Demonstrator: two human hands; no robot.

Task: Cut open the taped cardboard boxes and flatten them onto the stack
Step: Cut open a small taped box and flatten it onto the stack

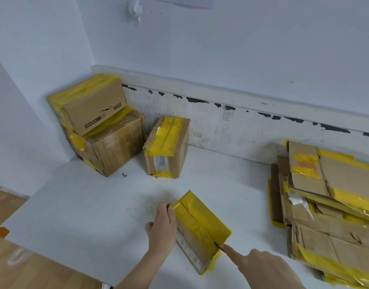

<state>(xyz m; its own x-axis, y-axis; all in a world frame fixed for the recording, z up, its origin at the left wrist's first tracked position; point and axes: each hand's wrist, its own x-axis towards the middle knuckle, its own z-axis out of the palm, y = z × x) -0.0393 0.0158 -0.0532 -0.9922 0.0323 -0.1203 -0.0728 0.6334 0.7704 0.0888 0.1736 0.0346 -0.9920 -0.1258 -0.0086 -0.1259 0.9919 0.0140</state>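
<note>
Now I slice small brown cardboard box wrapped in yellow tape: left hand grips edge, right hand holds thin dark blade; stay in seam, keep fingers clear.

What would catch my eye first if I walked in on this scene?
Bright yellow tape everywhere. In the middle foreground, the left hand grips a small taped box while the right hand works at its near end. Sealed boxes sit in the far-left corner, a flattened stack at right.
</note>
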